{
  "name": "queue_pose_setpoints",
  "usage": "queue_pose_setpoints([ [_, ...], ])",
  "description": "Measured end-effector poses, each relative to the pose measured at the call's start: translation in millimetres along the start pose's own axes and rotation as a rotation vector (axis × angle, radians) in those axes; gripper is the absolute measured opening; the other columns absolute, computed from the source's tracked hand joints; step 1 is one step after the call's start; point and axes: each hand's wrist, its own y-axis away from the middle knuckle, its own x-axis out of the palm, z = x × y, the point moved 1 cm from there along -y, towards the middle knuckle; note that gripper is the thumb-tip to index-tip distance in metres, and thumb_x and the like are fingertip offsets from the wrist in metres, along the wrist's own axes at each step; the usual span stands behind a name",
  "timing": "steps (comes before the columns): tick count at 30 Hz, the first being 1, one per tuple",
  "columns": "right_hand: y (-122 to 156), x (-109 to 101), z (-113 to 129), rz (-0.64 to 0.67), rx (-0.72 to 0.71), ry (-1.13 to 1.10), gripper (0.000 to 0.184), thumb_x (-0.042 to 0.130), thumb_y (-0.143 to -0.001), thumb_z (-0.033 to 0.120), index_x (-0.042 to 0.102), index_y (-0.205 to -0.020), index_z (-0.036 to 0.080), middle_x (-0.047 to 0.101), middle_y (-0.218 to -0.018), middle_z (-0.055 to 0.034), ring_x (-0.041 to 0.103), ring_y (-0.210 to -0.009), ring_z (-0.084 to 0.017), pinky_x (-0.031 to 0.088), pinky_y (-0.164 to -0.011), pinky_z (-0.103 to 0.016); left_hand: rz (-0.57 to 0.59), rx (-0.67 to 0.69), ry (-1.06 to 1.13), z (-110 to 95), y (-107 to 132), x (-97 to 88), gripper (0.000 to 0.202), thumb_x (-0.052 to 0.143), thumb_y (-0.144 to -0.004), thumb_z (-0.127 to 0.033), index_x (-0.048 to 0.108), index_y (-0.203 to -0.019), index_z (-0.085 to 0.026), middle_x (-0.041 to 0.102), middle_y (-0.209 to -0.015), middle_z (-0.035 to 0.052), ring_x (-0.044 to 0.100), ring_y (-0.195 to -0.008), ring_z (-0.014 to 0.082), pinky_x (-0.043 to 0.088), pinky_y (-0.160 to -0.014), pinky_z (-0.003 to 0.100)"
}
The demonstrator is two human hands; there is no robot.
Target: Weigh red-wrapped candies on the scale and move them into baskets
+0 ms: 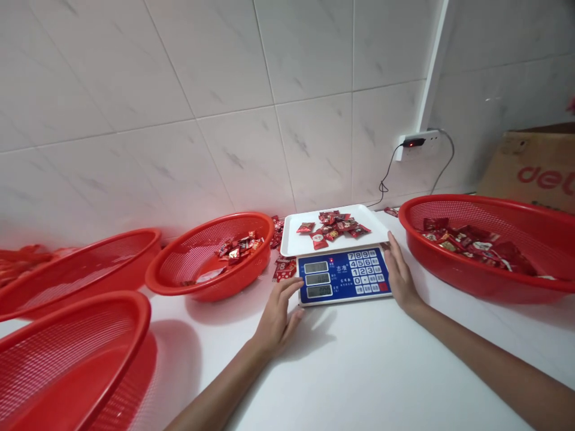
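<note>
A digital scale (345, 276) with a blue keypad panel stands on the white table in the head view. On its white tray (296, 244) lies a loose pile of red-wrapped candies (335, 227). My left hand (279, 314) is at the scale's left front corner, fingers apart, fingertips at the edge of the panel. Against the right side of the scale rests my right hand (399, 272), its fingers stretched out along the edge. Neither hand holds anything. More red packets (284, 269) lie on the table just left of the scale, partly hidden by it.
A red basket (476, 287) with wrapped candies stands at right, another red basket (233, 287) with candies at left. Two further red baskets are at far left. A cardboard box (534, 161) stands behind at right. A cable runs to the wall socket (417, 146).
</note>
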Motion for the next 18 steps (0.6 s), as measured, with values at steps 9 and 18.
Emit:
queue_pose_setpoints([
  [9, -15, -46, 53, -0.300, -0.846, 0.577, 0.050, 0.049, -0.101, 0.033, 0.045, -0.149, 0.024, 0.051, -0.142, -0.0152, 0.049, -0.135, -0.030, 0.044, -0.112, -0.055, -0.001, 0.006, 0.038, 4, 4, 1.8, 0.043, 0.038, -0.110, -0.039, 0.043, -0.150, -0.025, 0.058, -0.136, 0.0155, 0.059, -0.125, 0.0276, 0.053, -0.101, 0.041],
  [18, -120, -176, 45, 0.075, 0.110, 0.804, 0.070, 0.096, -0.031, 0.043, 0.077, -0.094, 0.017, 0.070, -0.115, -0.0267, 0.073, -0.089, -0.038, 0.056, -0.073, -0.051, 0.056, -0.032, 0.024, 11, 14, 2.4, 0.041, 0.034, -0.110, -0.041, 0.046, -0.147, -0.027, 0.062, -0.132, 0.0127, 0.061, -0.121, 0.0254, 0.053, -0.099, 0.035],
])
